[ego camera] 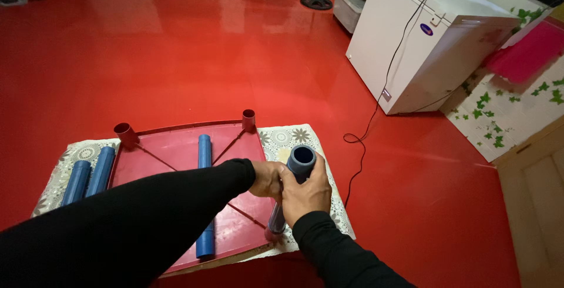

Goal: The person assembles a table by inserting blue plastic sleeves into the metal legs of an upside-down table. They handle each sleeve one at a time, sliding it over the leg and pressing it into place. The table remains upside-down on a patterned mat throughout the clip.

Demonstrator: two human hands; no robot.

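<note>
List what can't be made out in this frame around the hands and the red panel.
Head view:
- Left hand: mostly hidden behind the right hand; its grip is unclear.
- Pipe base: the right hand and wrist cover how it meets the corner socket.
- Red panel near-left corner: covered by the left sleeve.

The room is evenly and fairly brightly lit from overhead. The glossy red floor [194,59] carries broad, soft white glare patches well beyond the right grip [305,191], strongest toward the far wall. Shadows are faint and diffuse; a weak one lies just beneath the upturned red tabletop [176,153] on the side nearest the grips. The black sleeves [147,223] swallow detail and read as near-flat dark shapes. Focus holds sharp around both grips, softening slightly toward the corners. Wide-angle distortion bends the white chest freezer [423,41] far right of the grips, and its edges lean outward.
</note>
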